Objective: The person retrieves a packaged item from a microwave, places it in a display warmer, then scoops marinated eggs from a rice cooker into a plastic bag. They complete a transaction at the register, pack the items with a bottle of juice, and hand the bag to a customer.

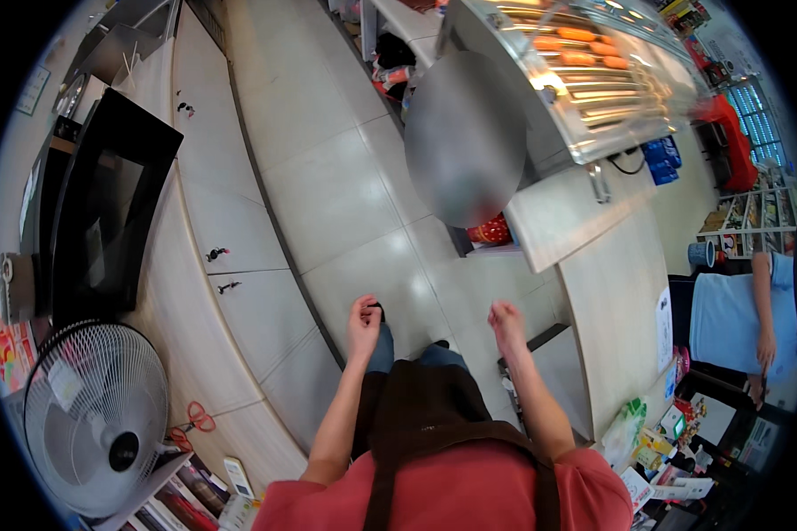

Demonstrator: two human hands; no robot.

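My left hand (363,329) is held out in the air over the tiled floor, with its fingers curled in and nothing seen in it. Level with it on the other side, my right hand (506,327) also has its fingers bent inward and shows no object. The two hands are well apart and touch nothing. Below them are a dark brown apron (429,403) and my legs. Nearest to my right hand is the light wooden counter (615,292); the white cabinets (261,310) are nearest to my left.
On the left counter stand a black microwave (106,212), a fan (97,416) and red-handled scissors (195,420). A roller grill (584,71) with sausages sits at the far right. A blurred grey oval (465,137) hides part of the aisle. Another person (739,310) stands beyond the right counter.
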